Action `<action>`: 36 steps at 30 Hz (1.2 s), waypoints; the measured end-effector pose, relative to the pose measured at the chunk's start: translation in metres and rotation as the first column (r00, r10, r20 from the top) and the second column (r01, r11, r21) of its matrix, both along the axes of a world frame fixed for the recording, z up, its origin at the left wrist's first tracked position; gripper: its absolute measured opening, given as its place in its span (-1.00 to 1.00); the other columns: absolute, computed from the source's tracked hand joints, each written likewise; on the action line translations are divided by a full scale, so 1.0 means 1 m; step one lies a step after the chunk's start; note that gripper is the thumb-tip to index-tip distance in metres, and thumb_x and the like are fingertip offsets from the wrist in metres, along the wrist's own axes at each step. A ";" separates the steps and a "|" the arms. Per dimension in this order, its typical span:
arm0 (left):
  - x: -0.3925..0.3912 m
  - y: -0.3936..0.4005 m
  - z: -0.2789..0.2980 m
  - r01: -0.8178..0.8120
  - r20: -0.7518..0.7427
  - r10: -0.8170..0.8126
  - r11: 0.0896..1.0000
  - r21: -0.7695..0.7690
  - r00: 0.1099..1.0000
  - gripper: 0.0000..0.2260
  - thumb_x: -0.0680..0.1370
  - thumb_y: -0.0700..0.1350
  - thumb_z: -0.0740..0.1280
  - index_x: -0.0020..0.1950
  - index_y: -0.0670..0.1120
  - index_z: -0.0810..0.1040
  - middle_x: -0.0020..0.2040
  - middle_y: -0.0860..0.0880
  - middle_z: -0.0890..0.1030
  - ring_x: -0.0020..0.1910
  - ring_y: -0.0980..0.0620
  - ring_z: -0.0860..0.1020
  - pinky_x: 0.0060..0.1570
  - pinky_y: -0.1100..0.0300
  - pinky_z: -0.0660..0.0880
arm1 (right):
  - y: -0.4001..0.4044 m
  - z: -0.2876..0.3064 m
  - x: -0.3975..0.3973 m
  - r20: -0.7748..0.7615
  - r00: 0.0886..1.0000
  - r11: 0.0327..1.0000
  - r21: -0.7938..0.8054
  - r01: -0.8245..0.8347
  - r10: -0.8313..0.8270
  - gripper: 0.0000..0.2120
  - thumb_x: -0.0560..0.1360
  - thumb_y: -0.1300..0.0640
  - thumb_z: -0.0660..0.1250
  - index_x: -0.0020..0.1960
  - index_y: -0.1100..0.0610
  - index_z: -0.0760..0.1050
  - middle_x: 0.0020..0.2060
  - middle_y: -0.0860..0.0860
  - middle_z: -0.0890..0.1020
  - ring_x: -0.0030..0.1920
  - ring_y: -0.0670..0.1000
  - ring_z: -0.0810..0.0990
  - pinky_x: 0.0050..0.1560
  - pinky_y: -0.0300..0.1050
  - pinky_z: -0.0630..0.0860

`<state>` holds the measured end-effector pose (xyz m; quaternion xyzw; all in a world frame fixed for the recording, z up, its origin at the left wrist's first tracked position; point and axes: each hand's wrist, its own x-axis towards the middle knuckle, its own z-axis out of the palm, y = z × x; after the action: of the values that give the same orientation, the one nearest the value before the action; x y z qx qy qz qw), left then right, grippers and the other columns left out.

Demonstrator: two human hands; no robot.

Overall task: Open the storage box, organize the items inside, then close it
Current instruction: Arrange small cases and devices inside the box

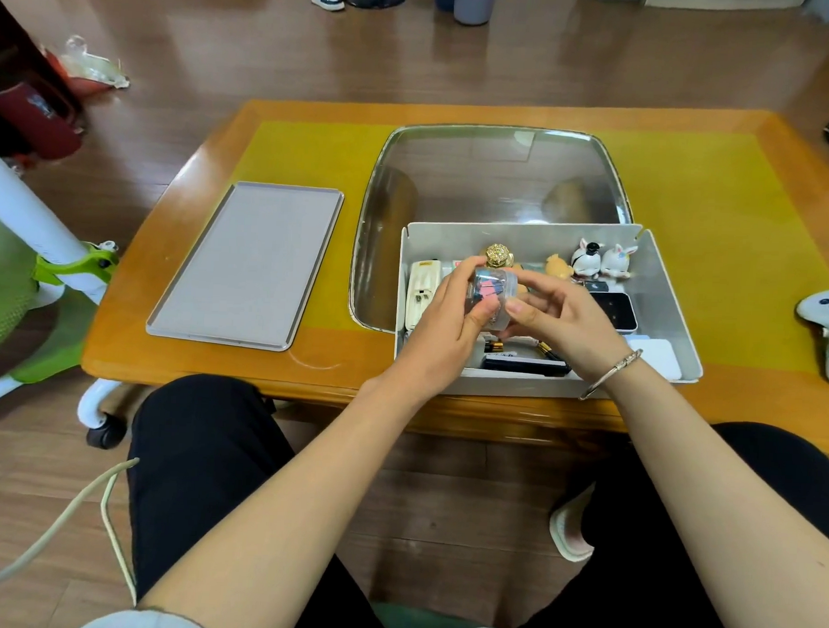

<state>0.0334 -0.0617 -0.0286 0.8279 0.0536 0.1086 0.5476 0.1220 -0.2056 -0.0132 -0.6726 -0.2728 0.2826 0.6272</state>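
**Jar held over the open box**

Orange-brown wooden table (210,175), yellow mat on top. Clear plastic lid (492,175) stands up behind the hands. Flat grey tray (250,265) lies well left of the grip. White open storage box (667,294) sits directly beneath the grip, cluttered. Left hand (445,319) and right hand (563,319) both curl round a small clear plastic jar (495,293), pink and dark bits inside, raised above the box. Beyond the jar: gold ornate knob (498,255), two white rabbit figurines (602,264).
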 end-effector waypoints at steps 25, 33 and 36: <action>-0.014 0.069 0.002 -0.511 -0.054 0.538 0.758 -0.406 0.841 -0.75 0.59 -0.05 0.30 0.23 0.01 0.36 0.10 0.05 0.54 -0.01 0.13 0.59 -0.27 0.35 0.53 | 0.088 -0.024 0.029 0.330 0.937 0.787 -0.545 0.288 -0.114 -0.71 0.50 0.04 0.35 -0.23 0.26 0.60 -0.27 0.14 0.66 -0.41 -0.04 0.53 -0.22 -0.09 0.53; -0.013 0.071 -0.005 -0.508 -0.117 0.515 0.735 -0.449 0.849 -0.73 0.61 0.00 0.26 0.27 0.00 0.32 0.11 0.05 0.53 0.01 0.06 0.59 -0.28 0.35 0.55 | 0.131 -0.039 0.033 0.455 0.884 0.523 -0.782 0.339 0.106 -0.53 0.32 -0.33 0.37 -0.33 0.05 0.30 -0.37 0.00 0.47 -0.28 0.07 0.50 -0.39 -0.18 0.31; -0.012 0.069 -0.007 -0.483 -0.135 0.478 0.747 -0.458 0.868 -0.65 0.61 0.00 0.25 0.35 -0.06 0.30 0.19 -0.03 0.53 0.10 0.00 0.59 -0.19 0.30 0.58 | 0.136 -0.040 0.033 0.394 0.915 0.518 -0.802 0.296 0.087 -0.51 0.26 -0.31 0.43 -0.28 0.06 0.32 -0.38 -0.02 0.45 -0.29 0.04 0.50 -0.43 -0.19 0.29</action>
<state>0.0219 0.0074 -0.0354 0.6255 0.2920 0.2255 0.6875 0.1549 -0.0693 -0.0529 -0.9487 -0.1758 0.2017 0.1686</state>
